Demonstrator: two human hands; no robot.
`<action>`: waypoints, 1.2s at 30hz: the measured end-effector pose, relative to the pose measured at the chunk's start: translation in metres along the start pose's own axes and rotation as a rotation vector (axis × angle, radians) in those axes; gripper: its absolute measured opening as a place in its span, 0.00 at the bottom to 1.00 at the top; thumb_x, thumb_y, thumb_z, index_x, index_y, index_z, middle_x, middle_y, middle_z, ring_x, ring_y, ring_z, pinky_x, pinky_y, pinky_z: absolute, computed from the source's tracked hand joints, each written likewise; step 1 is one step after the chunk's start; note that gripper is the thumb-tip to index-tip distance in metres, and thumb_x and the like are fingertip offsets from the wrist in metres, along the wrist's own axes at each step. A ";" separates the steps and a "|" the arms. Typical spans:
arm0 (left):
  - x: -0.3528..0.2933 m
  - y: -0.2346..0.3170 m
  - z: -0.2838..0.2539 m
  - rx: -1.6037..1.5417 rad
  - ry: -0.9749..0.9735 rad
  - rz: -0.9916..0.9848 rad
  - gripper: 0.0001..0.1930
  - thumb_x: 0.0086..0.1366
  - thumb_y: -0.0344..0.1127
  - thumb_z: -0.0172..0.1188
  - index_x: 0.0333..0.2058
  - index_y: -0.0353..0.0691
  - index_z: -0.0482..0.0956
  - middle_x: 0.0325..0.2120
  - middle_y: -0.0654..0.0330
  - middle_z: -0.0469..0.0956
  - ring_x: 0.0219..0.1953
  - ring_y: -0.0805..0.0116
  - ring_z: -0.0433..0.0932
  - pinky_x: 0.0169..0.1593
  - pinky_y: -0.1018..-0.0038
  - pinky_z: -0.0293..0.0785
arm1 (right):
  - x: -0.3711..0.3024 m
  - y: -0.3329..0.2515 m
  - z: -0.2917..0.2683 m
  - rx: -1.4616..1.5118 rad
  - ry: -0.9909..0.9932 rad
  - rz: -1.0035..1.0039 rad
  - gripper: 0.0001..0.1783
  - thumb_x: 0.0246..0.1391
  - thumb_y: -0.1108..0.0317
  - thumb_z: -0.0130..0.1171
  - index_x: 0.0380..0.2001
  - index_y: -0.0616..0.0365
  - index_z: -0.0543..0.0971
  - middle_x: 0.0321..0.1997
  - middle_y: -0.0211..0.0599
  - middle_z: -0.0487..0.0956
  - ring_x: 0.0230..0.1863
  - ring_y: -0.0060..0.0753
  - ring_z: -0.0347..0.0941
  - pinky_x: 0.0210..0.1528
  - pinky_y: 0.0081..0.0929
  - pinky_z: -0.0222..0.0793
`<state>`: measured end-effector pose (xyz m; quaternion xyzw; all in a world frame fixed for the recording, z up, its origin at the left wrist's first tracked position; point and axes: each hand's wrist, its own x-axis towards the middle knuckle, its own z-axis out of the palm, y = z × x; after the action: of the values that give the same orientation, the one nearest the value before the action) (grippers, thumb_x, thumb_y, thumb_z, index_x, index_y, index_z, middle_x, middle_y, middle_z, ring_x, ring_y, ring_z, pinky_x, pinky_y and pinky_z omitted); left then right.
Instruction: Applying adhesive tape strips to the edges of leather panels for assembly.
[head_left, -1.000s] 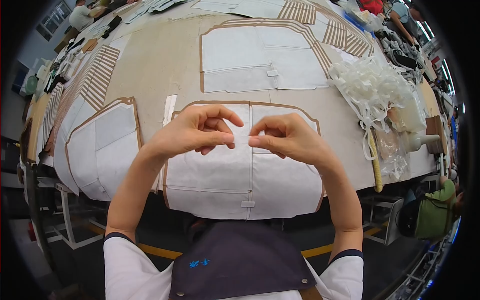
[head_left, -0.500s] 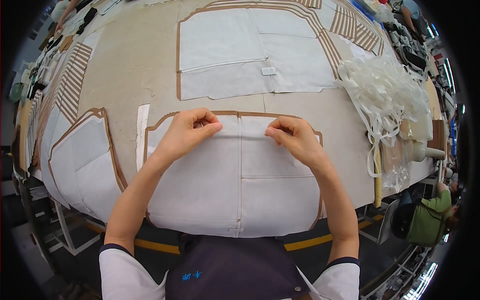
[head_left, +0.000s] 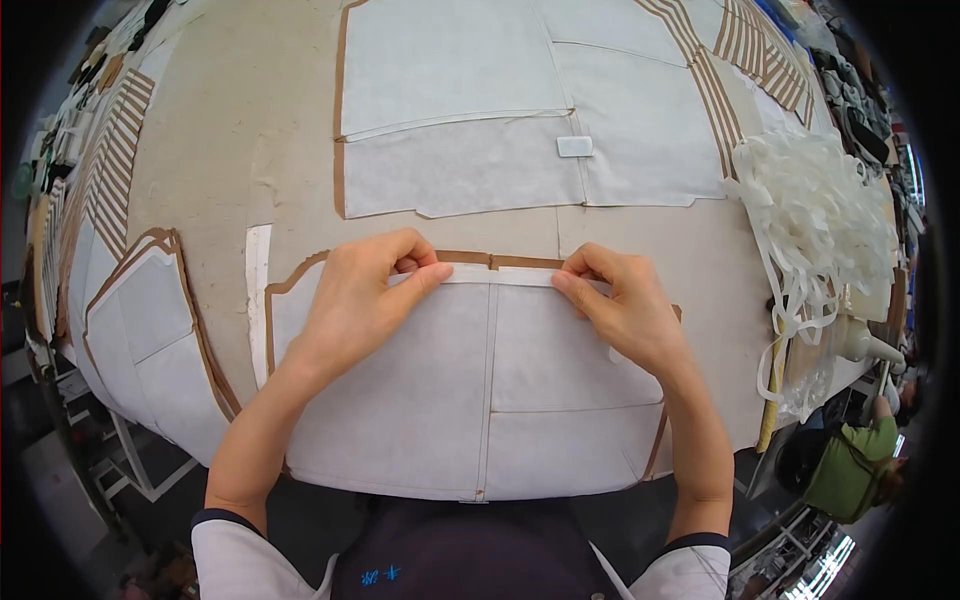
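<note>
In front of me lies a white fabric panel (head_left: 400,400) with brown edging and a vertical seam down its middle. A narrow white strip (head_left: 525,277) stretches along its far edge, just below the brown border, crossing the seam. My left hand (head_left: 355,300) pinches the strip left of the seam between thumb and finger. On the other side of the seam, my right hand (head_left: 630,305) pinches it the same way. Both wrists rest over the panel, and the strip's ends are hidden by my fingers.
Another white panel (head_left: 450,90) lies farther back, with a small white block (head_left: 575,147) on it. At right is a heap of white ribbon (head_left: 810,220). Stacked panels (head_left: 150,310) sit at left, near striped fabric (head_left: 120,155). A person in green (head_left: 855,465) is at far right.
The white strip now shows stretched between my fingers along the panel's far edge. Both hands still pinch there, and the view has shifted so the table's things sit differently.
</note>
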<state>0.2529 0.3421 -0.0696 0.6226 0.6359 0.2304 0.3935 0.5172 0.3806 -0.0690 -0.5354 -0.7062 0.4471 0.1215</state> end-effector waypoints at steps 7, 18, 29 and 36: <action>0.006 -0.002 -0.005 -0.050 -0.026 -0.056 0.10 0.64 0.35 0.66 0.30 0.33 0.79 0.20 0.68 0.74 0.25 0.82 0.69 0.29 0.80 0.65 | 0.004 -0.004 0.000 0.007 0.020 -0.050 0.12 0.61 0.67 0.63 0.30 0.66 0.78 0.20 0.32 0.75 0.21 0.19 0.69 0.24 0.22 0.63; 0.011 -0.006 -0.012 -0.105 -0.110 -0.142 0.09 0.65 0.34 0.66 0.30 0.34 0.79 0.18 0.70 0.73 0.18 0.84 0.68 0.20 0.82 0.63 | 0.007 -0.006 0.003 -0.041 0.003 -0.049 0.12 0.60 0.67 0.64 0.29 0.66 0.78 0.19 0.36 0.76 0.20 0.23 0.68 0.25 0.24 0.64; 0.013 -0.005 -0.013 -0.084 -0.105 -0.130 0.09 0.65 0.34 0.66 0.29 0.34 0.79 0.17 0.69 0.73 0.17 0.83 0.69 0.19 0.82 0.62 | 0.010 -0.007 0.003 -0.083 0.013 -0.059 0.13 0.59 0.66 0.64 0.29 0.66 0.78 0.21 0.41 0.78 0.21 0.28 0.68 0.28 0.27 0.65; 0.014 -0.008 -0.012 -0.086 -0.101 -0.114 0.09 0.65 0.33 0.66 0.29 0.34 0.79 0.17 0.69 0.72 0.17 0.84 0.68 0.19 0.82 0.62 | 0.012 -0.010 0.003 -0.105 0.004 -0.035 0.12 0.58 0.66 0.64 0.27 0.64 0.77 0.22 0.46 0.79 0.23 0.47 0.76 0.30 0.38 0.70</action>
<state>0.2399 0.3571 -0.0722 0.5787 0.6390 0.2030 0.4643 0.5040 0.3894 -0.0662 -0.5294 -0.7378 0.4060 0.1024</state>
